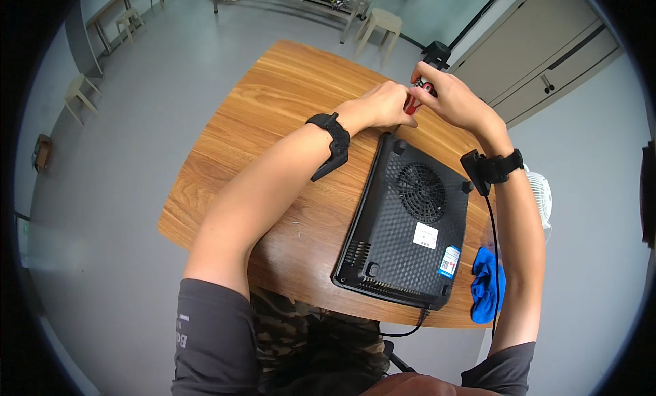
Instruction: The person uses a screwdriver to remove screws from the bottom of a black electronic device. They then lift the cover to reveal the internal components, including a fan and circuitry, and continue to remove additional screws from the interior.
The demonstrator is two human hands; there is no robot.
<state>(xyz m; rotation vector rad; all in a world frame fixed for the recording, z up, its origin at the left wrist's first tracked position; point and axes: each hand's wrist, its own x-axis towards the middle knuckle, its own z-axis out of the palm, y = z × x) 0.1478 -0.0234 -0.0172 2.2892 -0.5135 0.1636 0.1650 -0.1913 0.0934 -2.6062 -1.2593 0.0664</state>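
My left hand (384, 105) and right hand (447, 95) meet above the far edge of the table, fingers curled in together around 1 small red-and-black tool (414, 103). Both are closed on it, the left pinching its lower red part and the right wrapped over its top, so most of it is hidden and I cannot tell exactly what kind of tool it is. I judge that I hold it with 2 hands, up close to the middle of my view, because it is small and needs steadying.

Each wrist carries a black strap with a small device; a thin cable runs from the right one down along my forearm.

Just below my hands lies a flat black appliance (406, 225), turned upside down so its round fan grille and ribbed underside face me, probably so that side can be worked on. Its cord leaves the near edge toward my lap. A crumpled blue cloth (486, 283) lies at the table's right edge beside it. All of this rests on the wooden table (273, 109), with pale stools and a grey floor beyond.
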